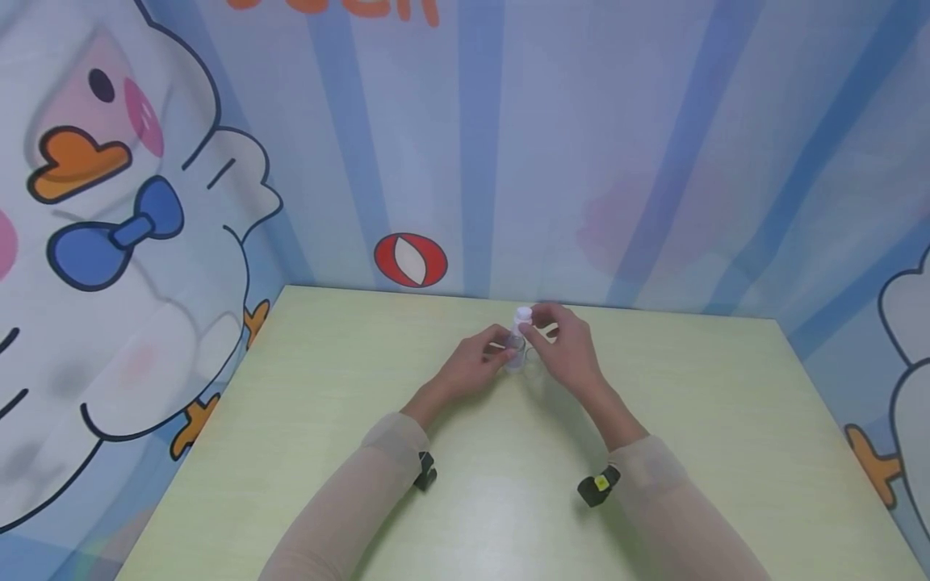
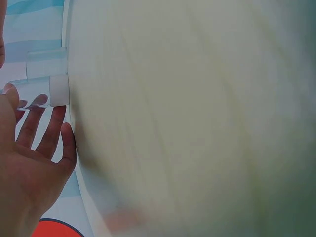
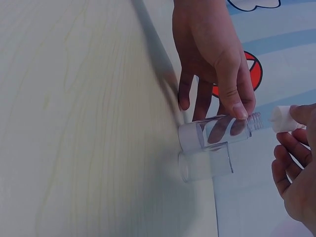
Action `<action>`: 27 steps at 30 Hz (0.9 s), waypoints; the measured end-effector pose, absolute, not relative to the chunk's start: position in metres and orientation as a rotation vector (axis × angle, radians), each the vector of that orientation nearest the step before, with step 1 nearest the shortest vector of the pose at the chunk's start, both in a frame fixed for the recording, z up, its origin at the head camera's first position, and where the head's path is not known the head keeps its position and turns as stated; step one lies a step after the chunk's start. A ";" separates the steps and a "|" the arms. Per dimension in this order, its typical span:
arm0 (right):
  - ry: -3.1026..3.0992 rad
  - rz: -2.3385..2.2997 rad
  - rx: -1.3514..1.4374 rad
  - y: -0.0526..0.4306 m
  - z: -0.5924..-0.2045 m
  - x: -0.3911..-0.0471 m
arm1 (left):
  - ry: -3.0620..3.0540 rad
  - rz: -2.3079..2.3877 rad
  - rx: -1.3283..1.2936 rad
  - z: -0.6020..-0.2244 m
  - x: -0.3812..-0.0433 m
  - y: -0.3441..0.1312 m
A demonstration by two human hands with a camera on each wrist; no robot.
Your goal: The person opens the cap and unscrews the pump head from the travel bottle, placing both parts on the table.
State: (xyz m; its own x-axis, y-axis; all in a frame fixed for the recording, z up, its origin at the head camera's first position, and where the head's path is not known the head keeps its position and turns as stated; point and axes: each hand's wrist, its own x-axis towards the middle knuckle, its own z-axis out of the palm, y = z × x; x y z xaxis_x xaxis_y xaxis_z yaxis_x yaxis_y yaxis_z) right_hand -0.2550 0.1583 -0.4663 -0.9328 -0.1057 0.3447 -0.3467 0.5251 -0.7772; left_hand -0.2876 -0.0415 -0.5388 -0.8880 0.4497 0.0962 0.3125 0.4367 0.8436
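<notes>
A small clear bottle [image 3: 224, 129] with a white base and a threaded neck stands upright on the table. My left hand [image 1: 472, 361] holds it, thumb on one side and fingers on the other. Just above the neck, apart from it by a small gap, is a white cap [image 3: 283, 119], which my right hand [image 3: 301, 168] pinches between thumb and fingers. Beside the bottle, a clear cylindrical cover [image 3: 207, 163] stands on the table. In the left wrist view, the bottle's white base [image 2: 59, 90] shows near my left fingers, while the right hand is mostly out of frame.
The pale wood-grain table [image 1: 327, 347] ends at a wall [image 1: 407, 145] printed with blue stripes and cartoon ducks, close behind the bottle. Black wrist devices [image 1: 600, 486] sit at both sleeve cuffs.
</notes>
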 end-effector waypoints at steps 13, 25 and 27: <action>-2.505 1.338 0.375 0.162 -0.469 -0.255 | 2.553 1.421 0.668 -0.539 -0.287 -0.041; -2.511 1.338 0.364 0.167 -0.473 -0.255 | 2.568 1.405 0.670 -0.539 -0.286 -0.041; -2.514 1.334 0.365 0.168 -0.474 -0.255 | 2.571 1.402 0.669 -0.539 -0.286 -0.041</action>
State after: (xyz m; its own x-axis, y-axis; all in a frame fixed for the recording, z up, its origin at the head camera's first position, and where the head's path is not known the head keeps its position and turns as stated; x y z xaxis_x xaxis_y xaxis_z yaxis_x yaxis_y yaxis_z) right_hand -0.2552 0.1680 -0.4739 -0.9313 -0.0938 0.3519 -0.3440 0.5438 -0.7654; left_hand -0.2862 -0.0412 -0.5388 -0.8916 0.4439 0.0894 0.3156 0.4676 0.8257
